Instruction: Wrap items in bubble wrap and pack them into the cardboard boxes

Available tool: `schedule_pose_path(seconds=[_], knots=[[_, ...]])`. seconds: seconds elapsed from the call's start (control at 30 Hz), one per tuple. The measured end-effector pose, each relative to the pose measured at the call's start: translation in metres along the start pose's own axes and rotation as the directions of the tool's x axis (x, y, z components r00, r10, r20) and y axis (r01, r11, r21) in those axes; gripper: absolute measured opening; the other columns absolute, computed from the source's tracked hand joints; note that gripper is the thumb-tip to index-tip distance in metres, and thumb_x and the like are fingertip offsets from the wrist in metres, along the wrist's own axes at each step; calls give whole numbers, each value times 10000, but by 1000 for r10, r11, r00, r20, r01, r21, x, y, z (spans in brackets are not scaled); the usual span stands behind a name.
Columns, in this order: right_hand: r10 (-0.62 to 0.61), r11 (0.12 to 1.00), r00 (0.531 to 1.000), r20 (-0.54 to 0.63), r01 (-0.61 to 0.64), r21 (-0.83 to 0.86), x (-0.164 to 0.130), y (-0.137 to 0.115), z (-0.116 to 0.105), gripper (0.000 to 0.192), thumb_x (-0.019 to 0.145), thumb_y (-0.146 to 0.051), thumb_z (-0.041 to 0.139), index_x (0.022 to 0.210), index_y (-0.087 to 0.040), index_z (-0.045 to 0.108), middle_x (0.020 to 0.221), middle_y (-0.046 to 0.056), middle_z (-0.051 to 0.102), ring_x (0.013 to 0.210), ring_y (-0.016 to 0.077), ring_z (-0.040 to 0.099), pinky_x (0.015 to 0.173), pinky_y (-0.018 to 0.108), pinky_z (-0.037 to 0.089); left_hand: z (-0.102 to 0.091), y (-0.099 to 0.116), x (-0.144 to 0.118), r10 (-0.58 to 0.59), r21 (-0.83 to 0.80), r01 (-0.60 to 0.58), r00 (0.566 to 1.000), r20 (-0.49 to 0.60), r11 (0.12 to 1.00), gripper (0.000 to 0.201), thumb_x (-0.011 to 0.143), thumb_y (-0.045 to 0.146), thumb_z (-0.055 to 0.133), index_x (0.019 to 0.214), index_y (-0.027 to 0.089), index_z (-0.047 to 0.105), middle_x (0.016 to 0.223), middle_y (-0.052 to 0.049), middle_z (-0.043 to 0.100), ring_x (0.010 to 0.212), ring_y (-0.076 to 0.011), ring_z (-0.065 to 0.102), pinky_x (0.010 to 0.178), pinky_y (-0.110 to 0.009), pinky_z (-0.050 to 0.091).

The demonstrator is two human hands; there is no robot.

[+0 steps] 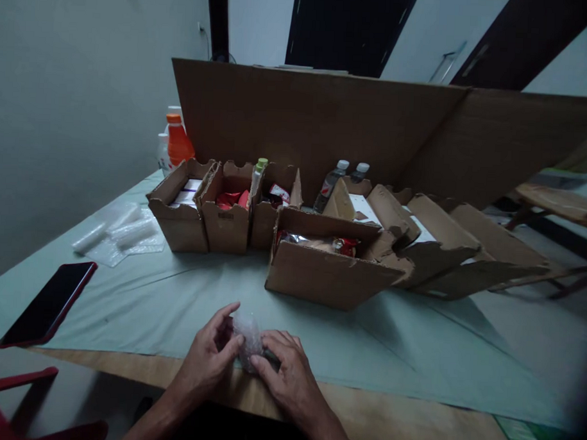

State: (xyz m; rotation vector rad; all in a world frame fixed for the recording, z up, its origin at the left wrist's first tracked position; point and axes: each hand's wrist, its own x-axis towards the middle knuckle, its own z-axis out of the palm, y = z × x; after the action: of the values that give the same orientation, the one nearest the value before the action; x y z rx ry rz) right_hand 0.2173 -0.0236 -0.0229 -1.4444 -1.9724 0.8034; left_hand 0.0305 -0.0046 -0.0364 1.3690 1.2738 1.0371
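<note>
Both of my hands meet at the near edge of the table around a small object wrapped in clear bubble wrap [249, 337]. My left hand [206, 358] cups it from the left with fingers curled over the top. My right hand [288, 374] presses it from the right, fingertips on the wrap. What lies inside the wrap is hidden. The bundle rests on the pale green cloth [141, 304] near the wooden table edge [412, 416].
A large open cardboard box [320, 272] stands just beyond my hands. Three smaller boxes [221, 211] sit behind left, flattened cardboard [466, 252] right. An orange bottle [178, 142], bubble wrap pieces [120, 233], a phone [50, 301] and a red chair [7, 409] are left.
</note>
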Motion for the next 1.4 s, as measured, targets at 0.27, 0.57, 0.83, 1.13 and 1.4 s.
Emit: schedule_pose_path(seconds=[0.27, 0.57, 0.83, 1.13, 1.4], knots=[[27, 937, 988, 149, -77, 341, -1, 1, -56, 454, 792, -207, 668, 1245, -240, 686, 1063, 37, 700, 837, 170, 625, 763, 275, 502, 25, 1, 1, 216, 122, -267, 920, 327, 956, 817, 855, 209, 566, 1591, 194, 212, 872, -9, 637, 694, -128, 588, 660, -243, 498], [-76, 974, 992, -99, 95, 204, -9, -1, -122, 140, 857, -178, 615, 910, -234, 732, 885, 9, 713, 815, 146, 666, 736, 221, 505, 40, 60, 31, 611, 316, -661, 750, 252, 681, 657, 877, 194, 610, 1487, 296, 388, 1443, -127, 500, 1233, -264, 558, 1010, -427, 498], [6, 993, 713, -701, 76, 87, -7, -3, -231, 175, 799, -371, 765, 950, -286, 743, 927, -4, 745, 759, 145, 678, 685, 217, 554, 56, 109, 104, 788, 633, -673, 596, 156, 383, 358, 812, 48, 585, 1142, 184, 609, 1369, -147, 590, 1423, -345, 402, 1124, -551, 364], [-122, 945, 886, -447, -33, -325, 35, -17, -270, 239, 850, -446, 617, 972, -269, 723, 974, 32, 750, 825, 211, 675, 724, 326, 524, 55, 105, 83, 778, 564, -710, 603, 177, 422, 232, 722, 47, 608, 892, 200, 644, 1206, -98, 660, 1372, -338, 432, 1094, -518, 378], [267, 616, 931, 249, 34, -787, 94, 0, -228, 306, 745, -78, 566, 830, -269, 790, 815, 53, 781, 826, 256, 731, 609, 279, 403, 58, 106, 91, 777, 565, -696, 612, 146, 442, 224, 708, 54, 594, 865, 205, 647, 1171, -86, 673, 1374, -335, 433, 1084, -515, 377]])
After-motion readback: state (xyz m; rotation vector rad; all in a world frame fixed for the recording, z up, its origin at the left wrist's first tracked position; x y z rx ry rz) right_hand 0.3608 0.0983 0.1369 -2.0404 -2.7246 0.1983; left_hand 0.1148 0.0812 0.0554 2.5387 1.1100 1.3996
